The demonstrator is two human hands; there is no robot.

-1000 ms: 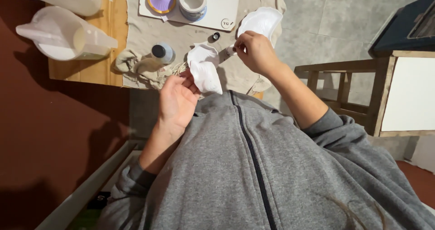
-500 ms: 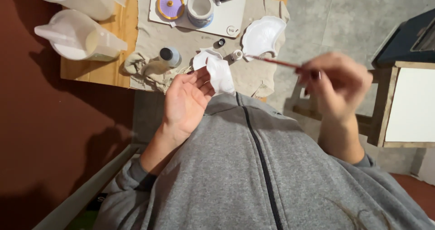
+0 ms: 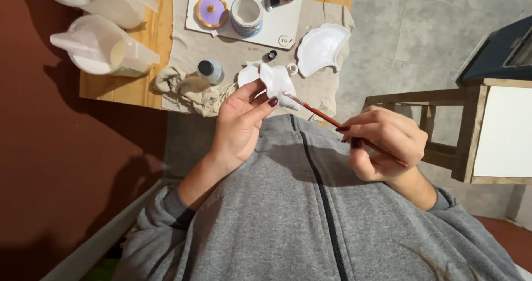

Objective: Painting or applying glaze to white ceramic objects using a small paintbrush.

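Painting step right now: left hand (image 3: 239,127) pinches the white cast piece (image 3: 276,83) at centre frame, just over the desk (image 3: 145,65) edge, right hand (image 3: 382,142) pinches a thin brush (image 3: 327,116), tip touching it; next stroke probably needs a steady wrist

my left hand (image 3: 239,127) holds a smooth white ceramic piece (image 3: 277,81); thin wooden brush (image 3: 324,115); rough cloth (image 3: 188,87); wood table (image 3: 149,43).

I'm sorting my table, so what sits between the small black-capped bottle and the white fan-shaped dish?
In the head view, the white piece held by the left hand, plus a small black cap.
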